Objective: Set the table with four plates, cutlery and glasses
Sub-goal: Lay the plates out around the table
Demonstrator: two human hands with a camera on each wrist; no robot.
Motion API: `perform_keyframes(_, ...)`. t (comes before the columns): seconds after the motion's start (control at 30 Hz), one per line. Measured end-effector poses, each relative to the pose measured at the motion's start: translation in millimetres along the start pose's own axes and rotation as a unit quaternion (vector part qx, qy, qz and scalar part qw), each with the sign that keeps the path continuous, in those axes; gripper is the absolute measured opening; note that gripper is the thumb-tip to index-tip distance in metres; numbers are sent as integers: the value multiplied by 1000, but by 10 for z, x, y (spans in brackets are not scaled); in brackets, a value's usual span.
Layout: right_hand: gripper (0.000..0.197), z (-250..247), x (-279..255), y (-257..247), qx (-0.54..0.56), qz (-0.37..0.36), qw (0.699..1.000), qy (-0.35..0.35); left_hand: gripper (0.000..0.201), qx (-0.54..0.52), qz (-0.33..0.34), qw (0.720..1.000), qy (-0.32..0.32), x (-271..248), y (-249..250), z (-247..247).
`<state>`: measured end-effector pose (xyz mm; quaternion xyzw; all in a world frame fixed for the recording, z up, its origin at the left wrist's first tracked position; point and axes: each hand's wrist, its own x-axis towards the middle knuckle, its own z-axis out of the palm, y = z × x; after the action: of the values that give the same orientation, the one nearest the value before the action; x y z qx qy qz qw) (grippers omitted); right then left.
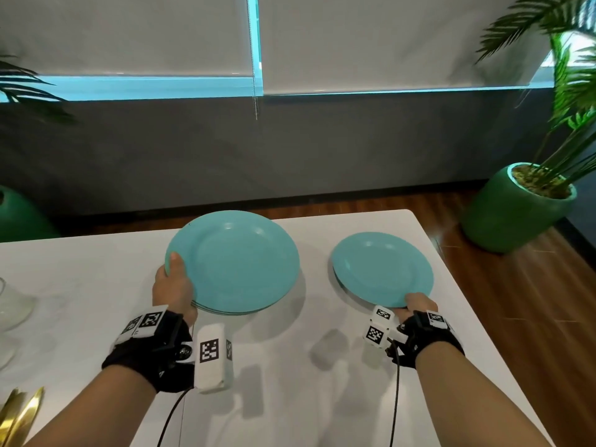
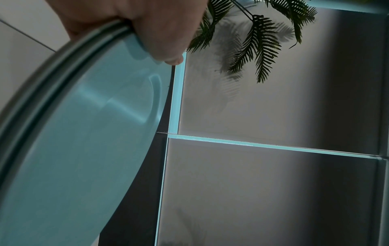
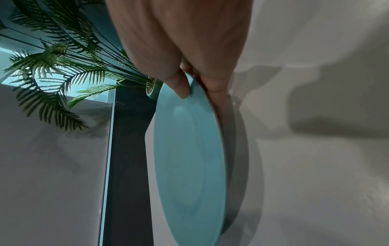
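Note:
My left hand (image 1: 174, 279) grips a stack of turquoise plates (image 1: 233, 262) by its left rim, thumb on top, and holds it above the white table (image 1: 96, 269). The left wrist view shows the stack (image 2: 73, 149) with several rims under my thumb (image 2: 160, 41). My right hand (image 1: 416, 306) pinches the near rim of a single turquoise plate (image 1: 382, 269) low over the table's right part, its near edge raised. In the right wrist view my thumb (image 3: 176, 83) lies on that plate (image 3: 185, 158) and my fingers (image 3: 216, 86) are underneath.
Clear glassware (image 1: 13, 304) stands at the table's left edge, and gold cutlery (image 1: 19, 414) lies at the near left corner. A green pot with a palm (image 1: 516, 208) stands on the wood floor beyond the table's right edge. A dark wall lies behind.

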<state>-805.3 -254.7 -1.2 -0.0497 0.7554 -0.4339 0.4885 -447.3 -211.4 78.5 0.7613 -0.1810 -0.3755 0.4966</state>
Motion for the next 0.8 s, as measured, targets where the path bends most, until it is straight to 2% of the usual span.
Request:
perform_keyframes(0.07,42,46,52,47,2,3,1000,-25,55,-9,-8,1000,-1,-20,-16,18)
perform_keyframes(0.2,42,137,-214,4,51,15,998,-28,52,-41,-18,999,-11,-60,-28,56)
perform_keyframes(0.43,53,117,-142,-39,108,-7,993,-37,54,-68,-18,997,-29,-53,-135,16)
perform_keyframes(0.7,62,52,114,-89,47,-28,998,-4,55,-62,-25,997,-38,-74,-232,-41)
perform_keyframes(0.8,55,17,63,-105,32,-39,999,-5,55,-66,-31,997,-36,-79,-273,-51)
